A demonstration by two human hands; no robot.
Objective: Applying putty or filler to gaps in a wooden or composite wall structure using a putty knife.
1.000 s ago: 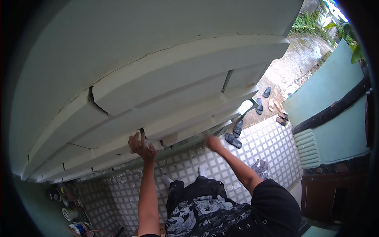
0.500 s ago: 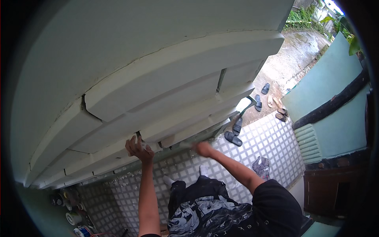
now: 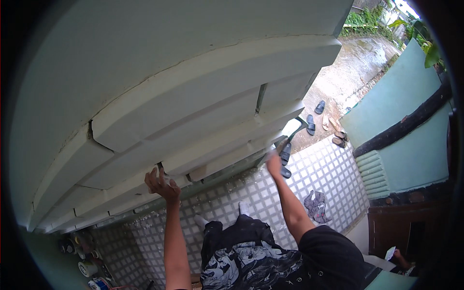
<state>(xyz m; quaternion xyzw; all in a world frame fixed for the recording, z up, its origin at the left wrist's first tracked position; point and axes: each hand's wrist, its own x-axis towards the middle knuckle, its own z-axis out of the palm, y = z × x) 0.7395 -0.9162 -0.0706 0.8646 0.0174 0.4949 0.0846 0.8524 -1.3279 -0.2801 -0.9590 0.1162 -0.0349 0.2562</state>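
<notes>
A large white moulded panel (image 3: 208, 75) with cracks and narrow gaps spans the upper left. My left hand (image 3: 162, 185) is at a gap in one of its lower ledges, fingers curled, with something pale against them that I cannot make out. My right hand (image 3: 272, 162) is farther right beside the panel's lower edge, smeared by motion; whether it holds anything is unclear. Below, my socked feet stand on a checked tile floor (image 3: 333, 174).
Sandals (image 3: 310, 124) lie by the doorway to a concrete path. A crumpled grey bag (image 3: 316, 205) lies on the tiles. A green wall (image 3: 411, 154) stands right. Cans (image 3: 88, 268) crowd the lower left. At lower right, another person's hand (image 3: 399, 257) holds something white.
My right hand moved left, then swung right and up along the lower edge. My left hand stays at the gap. Another person's hand has appeared at lower right.
</notes>
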